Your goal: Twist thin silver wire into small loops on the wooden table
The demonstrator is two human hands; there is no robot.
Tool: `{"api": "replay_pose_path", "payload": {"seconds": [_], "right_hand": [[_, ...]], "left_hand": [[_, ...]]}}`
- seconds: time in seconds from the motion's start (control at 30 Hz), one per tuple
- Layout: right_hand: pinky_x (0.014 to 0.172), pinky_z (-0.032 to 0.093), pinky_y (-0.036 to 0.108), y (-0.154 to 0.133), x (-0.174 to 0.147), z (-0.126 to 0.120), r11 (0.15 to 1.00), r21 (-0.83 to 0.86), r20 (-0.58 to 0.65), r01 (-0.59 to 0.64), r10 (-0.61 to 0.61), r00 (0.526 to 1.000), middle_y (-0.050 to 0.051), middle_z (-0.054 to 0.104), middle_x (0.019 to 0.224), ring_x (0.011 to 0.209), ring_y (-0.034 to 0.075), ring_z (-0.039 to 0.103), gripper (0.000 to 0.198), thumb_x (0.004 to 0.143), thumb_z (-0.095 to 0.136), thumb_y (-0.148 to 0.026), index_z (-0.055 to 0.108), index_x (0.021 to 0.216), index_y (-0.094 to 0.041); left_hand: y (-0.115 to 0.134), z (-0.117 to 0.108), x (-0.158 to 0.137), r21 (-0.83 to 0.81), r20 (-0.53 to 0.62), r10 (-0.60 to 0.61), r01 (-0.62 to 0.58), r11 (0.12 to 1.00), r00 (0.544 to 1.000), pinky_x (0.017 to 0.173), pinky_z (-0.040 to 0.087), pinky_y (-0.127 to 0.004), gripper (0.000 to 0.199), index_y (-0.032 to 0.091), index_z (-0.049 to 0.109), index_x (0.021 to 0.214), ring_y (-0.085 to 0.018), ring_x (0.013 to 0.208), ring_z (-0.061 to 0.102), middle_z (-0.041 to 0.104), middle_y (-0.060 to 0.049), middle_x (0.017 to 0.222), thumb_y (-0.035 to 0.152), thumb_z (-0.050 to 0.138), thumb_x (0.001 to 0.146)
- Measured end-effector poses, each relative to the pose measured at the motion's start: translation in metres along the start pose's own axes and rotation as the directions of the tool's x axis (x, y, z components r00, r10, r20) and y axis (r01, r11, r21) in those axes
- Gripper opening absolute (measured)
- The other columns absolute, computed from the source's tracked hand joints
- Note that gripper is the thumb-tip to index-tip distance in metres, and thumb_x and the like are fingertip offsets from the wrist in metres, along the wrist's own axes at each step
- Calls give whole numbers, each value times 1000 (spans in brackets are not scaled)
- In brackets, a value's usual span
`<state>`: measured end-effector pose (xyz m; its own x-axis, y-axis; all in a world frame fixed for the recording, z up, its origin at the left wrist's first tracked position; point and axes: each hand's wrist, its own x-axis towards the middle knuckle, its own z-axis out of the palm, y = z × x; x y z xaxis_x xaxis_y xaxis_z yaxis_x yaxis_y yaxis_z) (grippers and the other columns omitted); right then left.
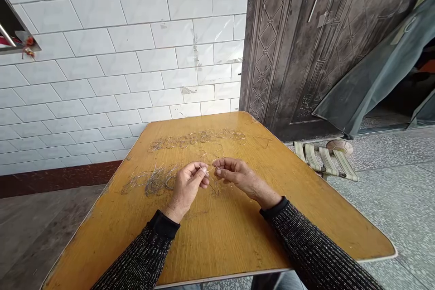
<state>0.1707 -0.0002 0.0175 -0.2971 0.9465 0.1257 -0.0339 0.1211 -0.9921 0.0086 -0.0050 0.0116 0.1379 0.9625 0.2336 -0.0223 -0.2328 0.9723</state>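
Note:
A thin bent wire [210, 166] is pinched between my two hands over the middle of the table. My left hand [190, 183] grips it between thumb and forefinger, other fingers curled. On the other side my right hand [236, 176] pinches the wire too, its fingertips close to the left ones. More thin wire [215, 148] curves just beyond the fingers; whether it joins the held piece I cannot tell. Beside my left hand lies a bundle of loose grey wires [154, 182]. Farther back runs a row of looped wire shapes [193, 138].
The wooden table [224, 240] has a pale edge and reaches toward a white tiled wall [142, 41]. A separate bent wire [265, 140] lies at its far right. Right of the table stands a folding stool with striped straps [326, 159], near a dark carved door [288, 45] and a grey curtain [380, 68].

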Motion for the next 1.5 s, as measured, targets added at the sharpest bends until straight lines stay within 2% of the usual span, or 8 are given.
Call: {"api": "replay_pose_path", "payload": {"seconds": [0.2,0.33,0.57,0.8,0.9,1.1,1.33,1.5], "right_hand": [[50,34,20,7,2,7,998,-40,100,57,-53,994,-3,49,59,51,7,41,28,69,60,-44,58,70,-16],[52,36,21,9,2,6,985,-107,33,138,-135,990,-2,52,60,55,9,45,31,74,54,-47,58,68,-17],[56,36,22,4,-2,3,842,-455,-65,290,-356,932,0,54,62,57,11,47,28,83,45,-33,58,64,-17],[52,34,22,0,-4,4,794,-525,-145,306,-438,887,-1,50,56,52,11,47,33,84,43,-34,55,58,-17],[51,34,22,-2,-5,3,782,-545,-162,301,-451,878,0,50,54,51,11,47,33,84,43,-35,58,60,-17],[53,40,24,-5,-6,2,772,-571,-212,281,-469,857,3,61,62,57,15,55,29,83,45,-35,66,74,-18],[62,43,27,-3,-6,1,654,-685,-110,321,-529,842,5,68,76,67,18,60,27,85,44,-31,68,79,-22],[58,41,25,-2,-6,1,664,-687,-116,297,-503,857,5,67,74,65,17,60,26,85,44,-30,68,81,-21]], "left_hand": [[3,-1,1,-259,46,-98,107,960,994,49,41,-18,19,13,57,80,-6,53,49,53,1,67,29,61,71],[4,-2,2,-299,30,-108,112,948,994,49,42,-18,19,14,54,77,-8,58,52,54,0,72,31,59,72],[5,-6,1,106,-107,60,-48,993,993,47,42,-20,21,15,55,79,-10,54,54,55,0,66,35,49,78],[8,-9,-1,551,-78,323,-229,802,943,62,44,-26,24,18,64,93,-15,63,56,66,-6,76,25,48,76],[12,-8,-2,604,-69,387,-271,750,919,69,44,-27,28,19,65,95,-16,70,57,68,-7,86,19,47,74],[9,-11,-1,650,-33,435,-311,693,900,65,41,-25,30,21,67,95,-14,61,51,65,-5,71,17,47,72],[4,-9,-2,774,184,426,-398,493,886,61,38,-25,33,22,62,106,-13,60,48,57,-5,70,19,43,80],[5,-5,-1,655,142,423,-406,638,895,59,41,-25,24,21,65,95,-13,58,49,57,-3,66,20,52,75]]}}
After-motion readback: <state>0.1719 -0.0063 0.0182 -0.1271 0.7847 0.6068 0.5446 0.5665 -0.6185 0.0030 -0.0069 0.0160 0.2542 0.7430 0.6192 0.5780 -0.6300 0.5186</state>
